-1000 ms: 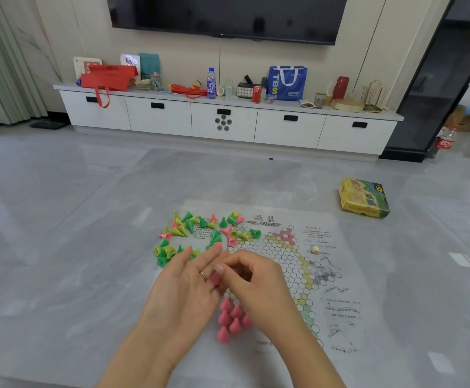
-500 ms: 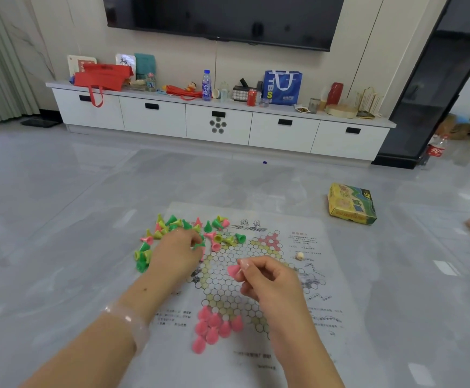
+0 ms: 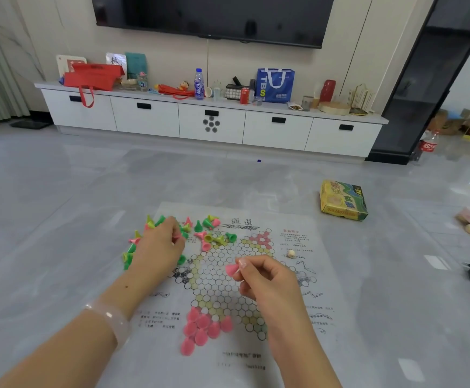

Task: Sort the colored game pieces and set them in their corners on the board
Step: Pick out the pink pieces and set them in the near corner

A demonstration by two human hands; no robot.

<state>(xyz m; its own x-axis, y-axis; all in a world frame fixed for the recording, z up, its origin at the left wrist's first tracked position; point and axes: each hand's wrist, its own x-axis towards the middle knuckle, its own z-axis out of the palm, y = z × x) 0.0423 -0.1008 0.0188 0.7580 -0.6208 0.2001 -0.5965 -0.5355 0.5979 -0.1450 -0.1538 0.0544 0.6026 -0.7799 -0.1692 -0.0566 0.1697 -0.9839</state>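
Since half a second ago our left hand has stayed over the loose heap of pieces at the far left part of the board, and our right hand has kept its place above the middle of the hex grid, still carrying its piece. A full second back both hands were together near the board's centre; now they are well apart.

We hold one pink cone pinched between the right thumb and forefinger, the other fingers curled under. The cone sticks out to the left of the fingertips, its wide end pointing left, raised over the grid rather than set in a hole. Below it, toward us, a cluster of pink pieces fills the near corner of the star, several standing close together and touching.

Our left hand lies knuckles up with fingers curled down into the mixed pink, green and yellow pieces. A pink bit shows by its fingertips, but we cannot tell whether the fingers are really gripping it or only touching it. A pale bracelet sits on that wrist.

A small cream ball rests on the board's right side, and a yellow-green box lies on the floor beyond.
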